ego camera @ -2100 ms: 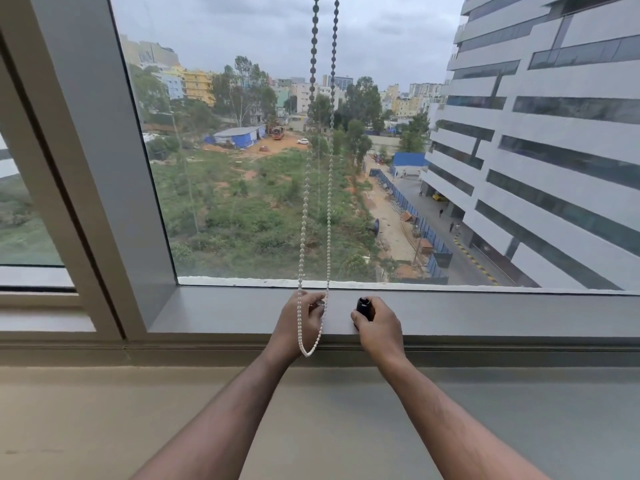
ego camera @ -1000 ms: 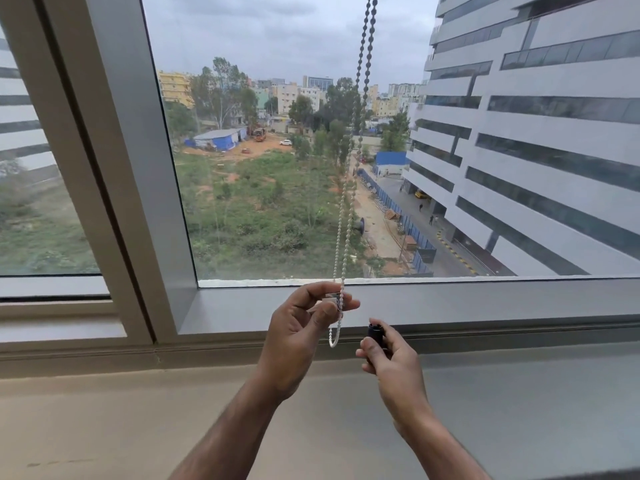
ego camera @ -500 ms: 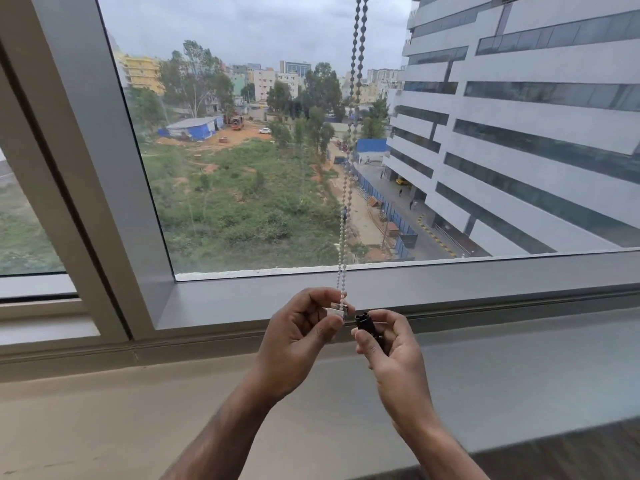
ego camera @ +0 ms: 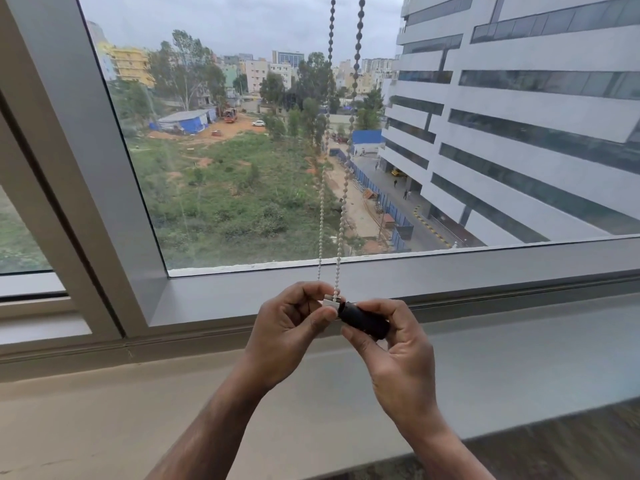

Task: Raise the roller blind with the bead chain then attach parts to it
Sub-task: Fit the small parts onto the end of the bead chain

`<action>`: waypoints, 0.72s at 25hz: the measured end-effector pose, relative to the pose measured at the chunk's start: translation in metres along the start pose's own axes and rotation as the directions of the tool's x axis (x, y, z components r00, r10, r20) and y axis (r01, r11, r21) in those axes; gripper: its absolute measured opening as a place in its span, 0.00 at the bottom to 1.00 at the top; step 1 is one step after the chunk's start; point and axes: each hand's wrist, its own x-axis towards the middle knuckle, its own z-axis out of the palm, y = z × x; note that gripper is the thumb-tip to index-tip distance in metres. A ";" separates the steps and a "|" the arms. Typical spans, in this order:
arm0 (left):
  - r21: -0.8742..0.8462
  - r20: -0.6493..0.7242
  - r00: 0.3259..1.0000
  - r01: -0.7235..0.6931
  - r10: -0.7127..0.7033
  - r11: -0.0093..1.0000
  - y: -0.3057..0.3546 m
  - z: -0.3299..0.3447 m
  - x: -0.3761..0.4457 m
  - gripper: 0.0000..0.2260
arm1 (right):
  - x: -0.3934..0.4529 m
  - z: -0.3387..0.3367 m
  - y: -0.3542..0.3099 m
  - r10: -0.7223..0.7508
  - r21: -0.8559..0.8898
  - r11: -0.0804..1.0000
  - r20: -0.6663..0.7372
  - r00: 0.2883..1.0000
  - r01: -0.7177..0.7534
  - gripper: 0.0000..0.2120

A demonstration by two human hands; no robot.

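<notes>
Window fills the view, no blind fabric showing in the glass, so the raising looks done. Bead chain hangs as two strands to the hands, now gathered up short; a second ago its loop dangled free below the left fingers. Left hand is curled shut, thumb and forefinger pinching a small white clip at the chain's bottom end. Right hand is closed round a black cylinder, now brought up against the clip, just right of the left fingertips. Judgement: attaching is underway; seating not confirmed.
</notes>
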 end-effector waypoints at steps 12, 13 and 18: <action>0.015 0.008 1.000 -0.005 0.004 1.000 0.001 -0.004 -0.003 0.09 | 0.005 0.002 0.004 -0.412 -0.327 0.857 0.026 0.911 0.397 0.12; 0.013 0.001 1.000 -0.004 0.004 1.000 0.000 -0.004 -0.003 0.09 | 0.005 0.002 0.004 -0.427 -0.336 0.848 0.025 0.904 0.410 0.11; 0.002 0.023 1.000 -0.003 0.003 1.000 -0.005 -0.006 -0.003 0.07 | 0.009 0.001 0.006 -0.440 -0.362 0.834 0.018 0.898 0.416 0.11</action>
